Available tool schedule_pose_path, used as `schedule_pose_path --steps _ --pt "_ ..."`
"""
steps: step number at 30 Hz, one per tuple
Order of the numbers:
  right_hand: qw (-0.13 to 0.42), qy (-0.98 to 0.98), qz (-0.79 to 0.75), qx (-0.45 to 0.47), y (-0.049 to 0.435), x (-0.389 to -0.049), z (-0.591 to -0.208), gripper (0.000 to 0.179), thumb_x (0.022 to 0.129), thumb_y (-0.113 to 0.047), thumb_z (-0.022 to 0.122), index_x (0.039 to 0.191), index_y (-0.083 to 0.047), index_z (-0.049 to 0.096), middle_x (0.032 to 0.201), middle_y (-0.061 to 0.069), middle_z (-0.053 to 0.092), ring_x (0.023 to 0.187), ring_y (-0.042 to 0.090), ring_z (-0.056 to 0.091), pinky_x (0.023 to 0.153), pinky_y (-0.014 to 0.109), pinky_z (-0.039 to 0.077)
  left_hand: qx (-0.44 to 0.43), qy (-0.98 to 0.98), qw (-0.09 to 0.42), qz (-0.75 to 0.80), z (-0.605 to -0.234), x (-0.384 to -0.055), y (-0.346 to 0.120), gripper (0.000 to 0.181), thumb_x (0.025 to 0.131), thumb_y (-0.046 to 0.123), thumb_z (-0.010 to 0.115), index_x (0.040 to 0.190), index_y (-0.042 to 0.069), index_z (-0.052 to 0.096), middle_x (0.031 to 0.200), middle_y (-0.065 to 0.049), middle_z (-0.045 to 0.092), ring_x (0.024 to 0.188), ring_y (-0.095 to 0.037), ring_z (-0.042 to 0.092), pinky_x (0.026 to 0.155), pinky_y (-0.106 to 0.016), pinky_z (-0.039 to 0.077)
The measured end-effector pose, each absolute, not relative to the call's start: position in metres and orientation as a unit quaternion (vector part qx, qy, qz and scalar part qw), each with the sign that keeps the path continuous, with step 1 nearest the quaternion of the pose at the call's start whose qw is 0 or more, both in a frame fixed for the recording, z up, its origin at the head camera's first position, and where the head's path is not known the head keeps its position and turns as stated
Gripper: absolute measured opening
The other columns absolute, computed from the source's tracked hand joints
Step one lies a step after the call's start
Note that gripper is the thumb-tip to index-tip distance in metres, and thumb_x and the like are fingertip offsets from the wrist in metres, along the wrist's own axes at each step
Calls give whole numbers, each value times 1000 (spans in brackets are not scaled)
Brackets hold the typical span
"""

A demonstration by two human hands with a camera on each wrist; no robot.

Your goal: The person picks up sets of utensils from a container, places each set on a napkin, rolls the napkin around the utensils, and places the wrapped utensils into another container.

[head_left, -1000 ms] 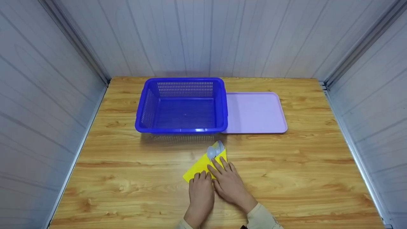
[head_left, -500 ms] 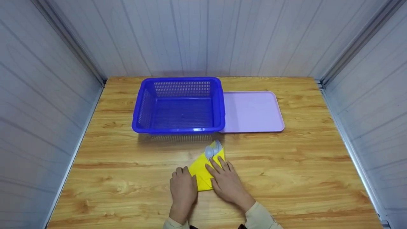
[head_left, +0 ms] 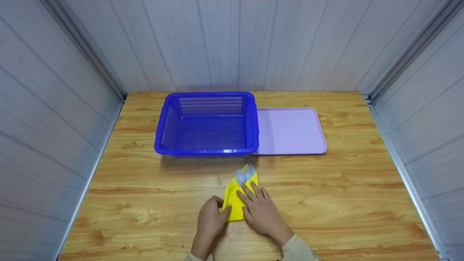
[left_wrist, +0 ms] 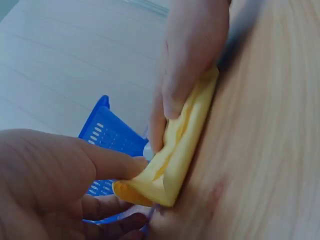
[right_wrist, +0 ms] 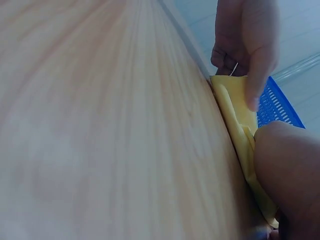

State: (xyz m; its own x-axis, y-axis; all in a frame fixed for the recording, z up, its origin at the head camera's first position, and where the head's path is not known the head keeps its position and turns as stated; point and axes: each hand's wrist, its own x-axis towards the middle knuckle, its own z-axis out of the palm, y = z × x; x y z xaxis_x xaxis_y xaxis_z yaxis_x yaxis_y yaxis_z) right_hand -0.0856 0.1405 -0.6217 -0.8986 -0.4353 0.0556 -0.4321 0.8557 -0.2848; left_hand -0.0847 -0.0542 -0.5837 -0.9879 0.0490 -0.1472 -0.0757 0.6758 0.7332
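A yellow napkin (head_left: pixel 232 197) lies folded on the wooden table, its upper end around several grey spoons (head_left: pixel 240 177) whose bowls stick out. My left hand (head_left: pixel 212 219) pinches the napkin's left edge, thumb on top and fingers beneath, lifting it slightly, as the left wrist view shows at the napkin's corner (left_wrist: pixel 145 185). With fingers spread and straight, my right hand (head_left: pixel 264 214) presses the napkin's right part flat, just below the spoon bowls. The spoon handles are hidden inside the folds.
Behind the napkin stands a blue plastic basket (head_left: pixel 206 151) with slotted walls. A pink tray (head_left: pixel 290 130) lies to its right, its left edge hidden by the basket. Pale panels (head_left: pixel 232 47) enclose the table (head_left: pixel 145 206) at the back and both sides.
My left hand has moved left off the lower fold to the napkin's left edge and now pinches and lifts it inward. The right hand stays pressed in place.
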Motion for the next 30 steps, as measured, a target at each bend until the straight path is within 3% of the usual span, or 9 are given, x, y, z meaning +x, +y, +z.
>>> schedule_pose_path --steps 2,5,7,9,11,15,19,24,30 --pt "8 964 -145 -224 140 -82 -624 49 102 -35 40 150 -24 39 160 0 21 146 29 10 113 56 15 -18 884 101 456 -585 -81 -56 43 85 20 76 115 -3 55 103 -14 65 98 -29 62 83 -44 51" --pt "9 963 -145 -225 137 -80 -626 50 102 -35 41 150 -24 39 160 0 20 146 29 10 113 56 14 -45 851 125 508 -589 -76 -60 62 83 20 78 129 -5 45 122 -23 59 116 -35 56 94 -50 46" --pt "9 963 -146 -228 137 -80 -627 50 101 -35 41 150 -24 39 160 0 20 146 30 10 113 56 15 -61 849 137 506 -591 -72 -65 67 81 23 80 130 -7 46 118 -22 60 108 -33 59 89 -46 50" --pt "8 962 -148 -230 137 -80 -627 50 101 -34 41 150 -23 40 160 0 20 146 30 10 112 57 15 -66 853 147 497 -592 -69 -68 60 80 26 80 120 -7 53 98 -14 64 85 -24 62 73 -37 53" --pt "6 962 -148 -230 139 -81 -627 50 101 -34 41 150 -23 40 160 1 20 146 31 10 112 57 15 -67 856 152 490 -593 -67 -69 47 80 27 80 106 -6 59 77 -6 60 65 -16 55 56 -29 47" --pt "1 963 -148 -226 142 -85 -627 50 101 -34 41 150 -23 39 160 0 20 146 30 10 113 57 14 -57 871 121 472 -595 -70 -59 24 84 22 75 87 1 65 68 -1 57 57 -13 50 51 -26 43" --pt "2 963 -146 -226 144 -86 -626 50 102 -34 39 151 -23 37 160 0 19 147 30 9 112 57 14 -38 868 62 491 -595 -69 -43 16 89 14 67 99 2 66 82 0 57 70 -13 52 61 -28 47" --pt "-15 962 -139 -234 144 -85 -627 49 102 -33 38 149 -19 41 158 4 25 145 33 14 110 59 19 20 826 0 564 -597 -67 -22 35 92 6 60 126 0 58 113 -5 58 100 -15 57 85 -32 51" --pt "-14 958 -151 -243 145 -85 -624 45 103 -26 37 143 -9 49 158 5 27 145 34 15 109 59 21 114 813 -49 569 -604 -67 0 42 96 2 55 136 -6 48 141 -18 46 131 -31 43 104 -45 38"
